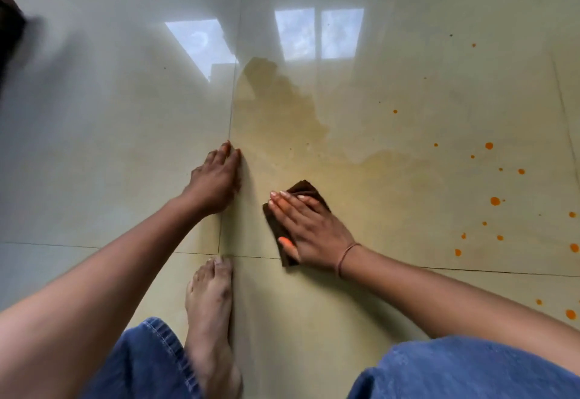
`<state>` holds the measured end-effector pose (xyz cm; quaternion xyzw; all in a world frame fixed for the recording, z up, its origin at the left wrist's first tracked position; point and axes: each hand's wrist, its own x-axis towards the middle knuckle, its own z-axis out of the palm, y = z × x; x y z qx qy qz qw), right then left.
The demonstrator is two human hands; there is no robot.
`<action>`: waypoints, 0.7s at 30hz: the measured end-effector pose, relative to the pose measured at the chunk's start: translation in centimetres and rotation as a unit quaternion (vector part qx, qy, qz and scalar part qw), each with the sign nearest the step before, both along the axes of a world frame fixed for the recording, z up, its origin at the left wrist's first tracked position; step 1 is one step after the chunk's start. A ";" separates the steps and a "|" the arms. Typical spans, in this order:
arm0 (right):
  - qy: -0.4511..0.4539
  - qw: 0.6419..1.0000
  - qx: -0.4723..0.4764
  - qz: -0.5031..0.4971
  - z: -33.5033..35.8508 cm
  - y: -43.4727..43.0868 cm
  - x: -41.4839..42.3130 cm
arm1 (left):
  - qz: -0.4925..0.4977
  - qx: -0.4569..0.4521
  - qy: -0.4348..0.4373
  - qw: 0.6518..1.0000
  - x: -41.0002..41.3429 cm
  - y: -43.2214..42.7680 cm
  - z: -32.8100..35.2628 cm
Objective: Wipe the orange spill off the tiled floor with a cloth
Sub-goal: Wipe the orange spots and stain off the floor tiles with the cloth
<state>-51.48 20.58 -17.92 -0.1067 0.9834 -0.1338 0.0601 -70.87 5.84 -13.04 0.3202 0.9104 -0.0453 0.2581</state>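
Observation:
A dark brown cloth [306,190] lies flat on the glossy cream tiled floor [392,91]. My right hand [306,229] presses on top of it, fingers spread and stained orange at the tips. My left hand [216,179] rests flat on the floor to the left, beside a tile joint, holding nothing. Orange spill droplets [495,201] dot the floor to the right, well clear of the cloth. A wet yellowish smear [282,110] spreads on the tile beyond the cloth.
My bare foot [210,307] stands on the floor just below the left hand, with blue jeans [464,370] at the bottom. A dark blurred object [9,31] sits at the far left edge. Window light reflects off the tiles further away.

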 end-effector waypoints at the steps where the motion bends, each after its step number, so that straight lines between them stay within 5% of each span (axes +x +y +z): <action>1: 0.012 1.000 0.001 -0.007 0.1 1.3 -1.2 | -0.001 0.001 -0.005 1.000 0.1 -0.5 0.0; 5: -0.027 0.973 0.018 -0.229 0.3 3.8 -7.8 | 0.011 0.025 -0.007 1.000 0.6 -1.4 -0.6; 10: 0.016 0.995 0.029 0.099 0.5 3.7 -4.7 | 0.031 0.049 0.006 0.998 1.2 -1.4 -1.3; 15: 0.003 0.973 0.045 -0.228 0.2 6.3 -10.8 | 0.035 0.092 0.054 0.994 1.4 -2.2 -1.8; 19: -0.006 0.995 0.050 0.085 0.6 6.5 -9.1 | 0.070 0.129 0.064 0.987 0.9 -3.2 -2.1; 21: 0.021 0.996 0.059 0.063 0.8 8.9 -12.5 | 0.087 0.144 0.074 0.983 0.0 -3.9 -2.1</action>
